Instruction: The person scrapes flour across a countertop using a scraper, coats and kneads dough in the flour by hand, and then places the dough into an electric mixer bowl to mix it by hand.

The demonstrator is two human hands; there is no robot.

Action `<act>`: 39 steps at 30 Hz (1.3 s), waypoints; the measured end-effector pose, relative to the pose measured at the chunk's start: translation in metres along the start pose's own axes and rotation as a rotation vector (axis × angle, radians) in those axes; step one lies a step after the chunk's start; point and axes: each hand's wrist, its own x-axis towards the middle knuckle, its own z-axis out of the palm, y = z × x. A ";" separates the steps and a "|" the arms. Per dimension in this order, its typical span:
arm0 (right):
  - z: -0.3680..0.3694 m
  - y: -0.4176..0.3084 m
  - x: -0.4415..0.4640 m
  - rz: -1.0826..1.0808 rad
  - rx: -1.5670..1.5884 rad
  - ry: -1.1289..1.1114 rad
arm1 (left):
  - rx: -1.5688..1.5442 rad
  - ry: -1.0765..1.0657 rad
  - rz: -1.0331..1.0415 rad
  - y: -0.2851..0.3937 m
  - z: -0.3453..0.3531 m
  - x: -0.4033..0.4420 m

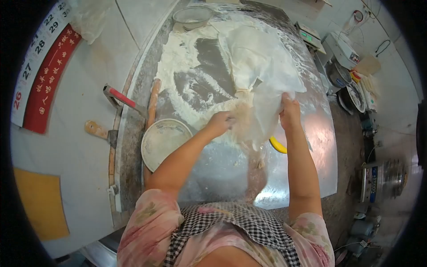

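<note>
My right hand is closed, gripping the edge of a translucent plastic sheet. The sheet hangs down and spreads over a pale, flour-dusted mass of dough on the metal table. To the left, the fingers of my left hand are curled closed on what looks like a tan brush, smeared by motion, beside the sheet's lower part. Loose white flour covers much of the table around the dough. Part of a yellow curved thing shows near my right forearm.
A round flour-dusted bowl stands at my left, with a wooden rolling pin behind it. A red-handled tool and a wooden-handled scraper lie at the table's left edge. Farther back are a sieve and a scale.
</note>
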 end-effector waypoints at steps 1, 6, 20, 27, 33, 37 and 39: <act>0.002 -0.026 -0.004 0.139 0.250 0.074 | -0.131 -0.003 -0.060 -0.004 -0.002 -0.001; 0.018 -0.021 -0.011 0.344 0.909 0.095 | -0.678 0.092 -0.095 0.038 0.050 -0.020; -0.004 -0.001 -0.067 0.294 0.162 -0.223 | -0.277 0.289 0.444 0.043 0.061 0.008; -0.023 0.046 -0.042 -0.179 -0.441 -0.144 | 0.525 0.397 0.274 0.006 0.022 0.022; 0.017 -0.039 -0.050 0.166 0.573 -0.006 | 0.360 0.738 0.441 -0.022 0.005 0.037; 0.023 0.042 -0.042 -0.249 -0.081 -0.154 | -0.486 0.105 0.105 0.078 0.036 -0.021; 0.030 0.048 -0.050 -0.304 -0.294 -0.246 | -0.236 0.376 0.176 0.040 0.044 0.020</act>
